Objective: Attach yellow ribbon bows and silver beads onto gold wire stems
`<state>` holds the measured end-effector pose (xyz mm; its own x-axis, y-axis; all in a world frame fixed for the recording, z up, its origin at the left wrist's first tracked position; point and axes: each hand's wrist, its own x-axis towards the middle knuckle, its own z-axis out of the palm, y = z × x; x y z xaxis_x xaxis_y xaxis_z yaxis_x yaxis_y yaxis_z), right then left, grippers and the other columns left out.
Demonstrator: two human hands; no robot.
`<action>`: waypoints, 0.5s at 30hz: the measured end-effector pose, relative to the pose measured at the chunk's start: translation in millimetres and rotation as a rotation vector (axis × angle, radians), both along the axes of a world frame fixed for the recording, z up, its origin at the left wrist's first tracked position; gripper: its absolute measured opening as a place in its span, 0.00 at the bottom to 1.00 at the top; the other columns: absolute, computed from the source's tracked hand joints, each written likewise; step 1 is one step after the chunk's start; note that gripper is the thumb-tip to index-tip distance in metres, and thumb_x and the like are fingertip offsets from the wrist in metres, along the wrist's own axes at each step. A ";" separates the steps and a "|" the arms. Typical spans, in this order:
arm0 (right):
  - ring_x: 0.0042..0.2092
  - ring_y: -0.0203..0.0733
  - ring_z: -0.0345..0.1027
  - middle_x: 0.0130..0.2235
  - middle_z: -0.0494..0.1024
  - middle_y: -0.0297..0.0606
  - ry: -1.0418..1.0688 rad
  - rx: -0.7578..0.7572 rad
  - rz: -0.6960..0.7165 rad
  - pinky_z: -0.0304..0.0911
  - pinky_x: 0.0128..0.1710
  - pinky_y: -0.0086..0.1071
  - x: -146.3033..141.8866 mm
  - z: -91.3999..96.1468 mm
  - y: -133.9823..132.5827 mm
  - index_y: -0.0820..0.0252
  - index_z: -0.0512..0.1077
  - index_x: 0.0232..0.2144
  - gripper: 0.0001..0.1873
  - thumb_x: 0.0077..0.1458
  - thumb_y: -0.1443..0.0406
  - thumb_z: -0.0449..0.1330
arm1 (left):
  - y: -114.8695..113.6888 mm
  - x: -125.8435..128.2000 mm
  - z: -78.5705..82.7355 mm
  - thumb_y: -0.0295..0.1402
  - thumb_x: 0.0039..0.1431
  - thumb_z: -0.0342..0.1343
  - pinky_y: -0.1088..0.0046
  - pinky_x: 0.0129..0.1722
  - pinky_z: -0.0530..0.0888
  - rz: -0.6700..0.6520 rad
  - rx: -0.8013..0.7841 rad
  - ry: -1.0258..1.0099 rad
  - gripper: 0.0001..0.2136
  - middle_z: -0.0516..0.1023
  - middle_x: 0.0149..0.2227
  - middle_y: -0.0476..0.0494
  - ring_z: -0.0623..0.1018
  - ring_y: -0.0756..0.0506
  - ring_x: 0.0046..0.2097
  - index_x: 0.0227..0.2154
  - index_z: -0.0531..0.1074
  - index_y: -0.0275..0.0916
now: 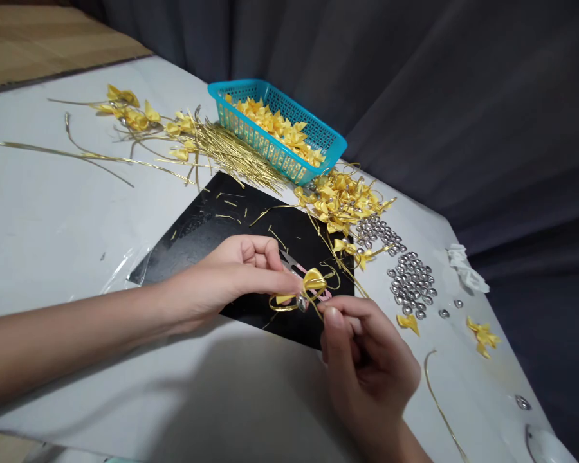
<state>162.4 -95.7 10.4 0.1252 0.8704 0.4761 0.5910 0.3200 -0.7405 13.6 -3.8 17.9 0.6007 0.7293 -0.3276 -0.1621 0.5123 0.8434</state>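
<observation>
Between my two hands is a yellow ribbon bow (313, 280) with loops of gold cord and a silver bead (302, 302) at its middle. My left hand (251, 267) pinches the bow's left side between thumb and fingers. Thumb and forefinger of my right hand (367, 354) are closed on an end of the gold cord (315, 307) just below the bow. Both hands are held over the near part of a black board (188, 238). Partly hidden behind the bow, small scissors (294, 262) with pink handles lie on the board.
A blue plastic basket (338, 149) holds yellow bows at the back. Cut gold cords (236, 154) lie beside it. A heap of corded bows (347, 196) and silver beads (412, 283) are at the right. Cord scraps litter the board. A dark curtain (415, 96) hangs behind the white table (77, 225).
</observation>
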 end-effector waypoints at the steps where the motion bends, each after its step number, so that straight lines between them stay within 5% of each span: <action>1: 0.15 0.23 0.46 0.16 0.58 0.23 -0.003 0.004 0.002 0.42 0.15 0.22 0.3 -0.2 -0.2 0.60 0.67 0.33 0.07 0.57 0.74 0.52 | -0.2 -0.1 -0.1 0.23 0.39 0.65 0.85 0.23 0.61 -0.001 -0.004 -0.007 0.12 0.74 0.19 0.53 0.68 0.57 0.22 0.17 0.64 0.35; 15: 0.16 0.24 0.48 0.19 0.60 0.25 -0.011 0.026 0.003 0.42 0.14 0.23 0.8 -3.6 -3.3 0.60 0.68 0.35 0.09 0.55 0.76 0.53 | -3.8 0.9 2.0 0.24 0.44 0.64 0.84 0.23 0.61 -0.013 -0.048 -0.078 0.11 0.73 0.19 0.55 0.68 0.57 0.22 0.17 0.65 0.35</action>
